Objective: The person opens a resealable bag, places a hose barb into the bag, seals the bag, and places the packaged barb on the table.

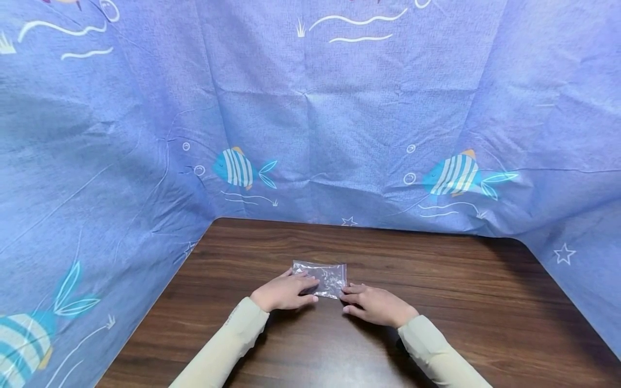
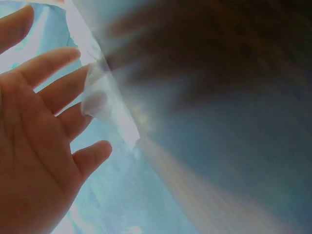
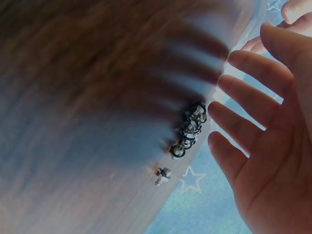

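Note:
A flat clear plastic zip bag [image 1: 331, 277] lies on the table in the middle of the head view. My left hand [image 1: 283, 291] has its fingers spread over the bag's left part; the left wrist view shows clear film [image 2: 109, 105] against those fingertips. At the bag's lower right corner, the fingertips of my right hand [image 1: 375, 304] touch the edge, fingers fairly straight. Beyond that hand's fingertips in the right wrist view sits a cluster of small black and silver ring-like pieces [image 3: 190, 129], with a smaller piece [image 3: 163, 175] beside it.
The dark brown wood-grain table [image 1: 461, 280] has rounded far corners. A blue fabric curtain [image 1: 349, 118] printed with fish and stars hangs behind it and along both sides. Light sleeves cover both forearms.

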`<state>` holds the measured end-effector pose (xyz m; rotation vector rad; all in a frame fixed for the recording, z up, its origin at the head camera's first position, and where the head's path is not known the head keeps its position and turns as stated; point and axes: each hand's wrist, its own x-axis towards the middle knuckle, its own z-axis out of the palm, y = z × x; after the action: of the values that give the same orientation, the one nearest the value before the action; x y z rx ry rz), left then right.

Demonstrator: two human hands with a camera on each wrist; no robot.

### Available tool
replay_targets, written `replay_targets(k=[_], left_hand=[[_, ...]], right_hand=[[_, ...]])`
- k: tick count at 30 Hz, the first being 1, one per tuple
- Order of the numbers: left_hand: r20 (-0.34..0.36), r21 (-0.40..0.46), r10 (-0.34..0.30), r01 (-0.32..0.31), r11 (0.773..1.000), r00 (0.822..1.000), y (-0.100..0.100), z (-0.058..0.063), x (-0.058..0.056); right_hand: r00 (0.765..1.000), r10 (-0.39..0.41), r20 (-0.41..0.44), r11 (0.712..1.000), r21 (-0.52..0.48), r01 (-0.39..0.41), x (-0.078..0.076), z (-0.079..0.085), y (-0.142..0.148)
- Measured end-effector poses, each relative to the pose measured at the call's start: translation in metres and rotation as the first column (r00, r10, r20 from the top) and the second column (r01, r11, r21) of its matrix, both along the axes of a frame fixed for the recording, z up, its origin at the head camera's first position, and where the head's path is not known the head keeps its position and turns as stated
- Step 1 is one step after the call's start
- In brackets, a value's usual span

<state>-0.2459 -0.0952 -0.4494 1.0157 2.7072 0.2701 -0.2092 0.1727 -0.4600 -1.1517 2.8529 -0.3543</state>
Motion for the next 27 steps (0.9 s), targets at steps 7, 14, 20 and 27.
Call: replay_targets(k=[7, 14, 20, 27], left_hand=[[-0.082, 0.081, -0.004, 0.011, 0.997, 0.997, 0.011, -0.001, -0.005], [-0.028, 0.321, 0.115, -0.1, 0.942, 0.993, 0.03, -0.003, -0.01], [0.147, 0.506, 0.165, -0.217, 0.835, 0.975, 0.046, -0.012, -0.011], [0.33, 0.593, 0.25, -0.406, 0.696, 0.91, 0.061, -0.022, -0.01]], right_hand=[[0.996, 0.006, -0.086, 0.999, -0.044, -0.01, -0.006, -0.002, 0.003], [0.982, -0.103, -0.157, 0.983, -0.164, 0.077, -0.022, -0.005, 0.004], [0.971, -0.197, -0.138, 0.956, -0.245, 0.159, -0.037, -0.01, 0.0], [0.955, -0.291, -0.061, 0.916, -0.306, 0.26, -0.049, -0.013, -0.007]])
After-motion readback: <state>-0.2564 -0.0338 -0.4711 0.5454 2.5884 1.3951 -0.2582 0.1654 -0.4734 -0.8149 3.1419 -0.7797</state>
